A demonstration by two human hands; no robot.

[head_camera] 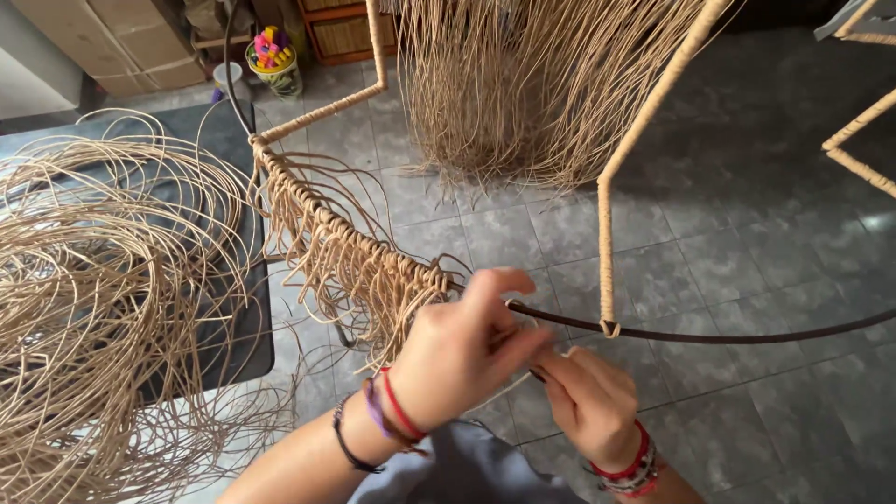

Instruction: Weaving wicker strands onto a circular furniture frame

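A dark metal frame bar (709,336) runs across the view, partly wrapped in tan rattan weave (345,243) with loose strand ends hanging down. My left hand (462,350) pinches a rattan strand at the end of the woven section, against the bare bar. Just below and to the right, my right hand (593,401) grips the same strand, fingers closed. Both wrists wear coloured bracelets. A rattan-wrapped upright (607,233) joins the bar just right of my hands.
A big loose coil of rattan strands (93,308) lies on a dark mat at the left. A bundle of hanging strands (523,84) falls to the grey tiled floor behind. Cardboard boxes (112,37), a small bucket of coloured items (273,56) and another wrapped frame (859,140) stand farther off.
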